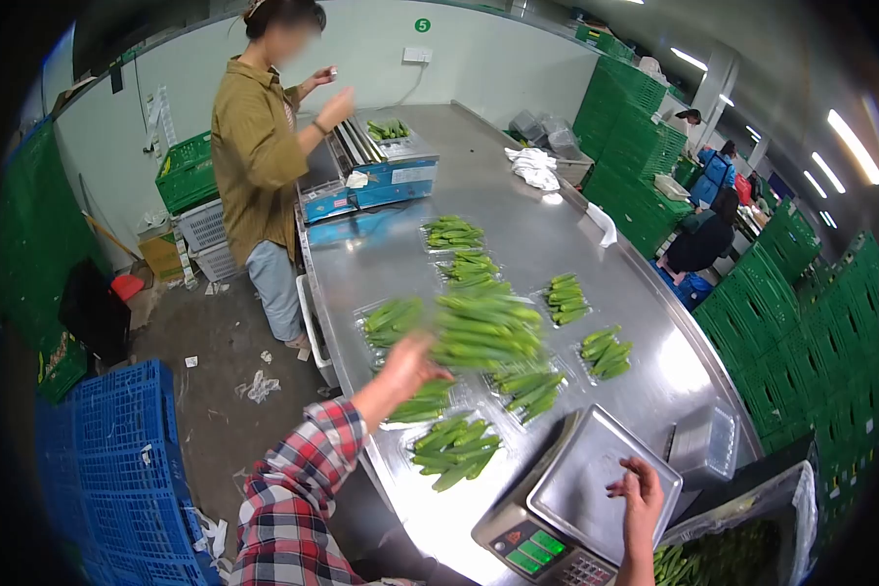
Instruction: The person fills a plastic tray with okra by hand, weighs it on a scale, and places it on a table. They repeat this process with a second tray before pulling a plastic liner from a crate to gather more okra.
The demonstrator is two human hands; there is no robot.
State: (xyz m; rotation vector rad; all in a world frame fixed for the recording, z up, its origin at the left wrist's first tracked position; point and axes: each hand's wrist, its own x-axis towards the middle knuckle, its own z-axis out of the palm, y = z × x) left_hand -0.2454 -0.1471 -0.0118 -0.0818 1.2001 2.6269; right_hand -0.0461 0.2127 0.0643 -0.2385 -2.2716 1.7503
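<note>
holding one okra tray [485,330], left hand [410,366] hovers over filled trays [456,451].

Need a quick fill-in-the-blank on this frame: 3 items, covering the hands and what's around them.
1. The left hand holds ____ above the table.
2. The right hand rests on the pan of the ____.
3. The crates on the floor beside the left arm are ____.

Missing words: okra; scale; blue.
</note>
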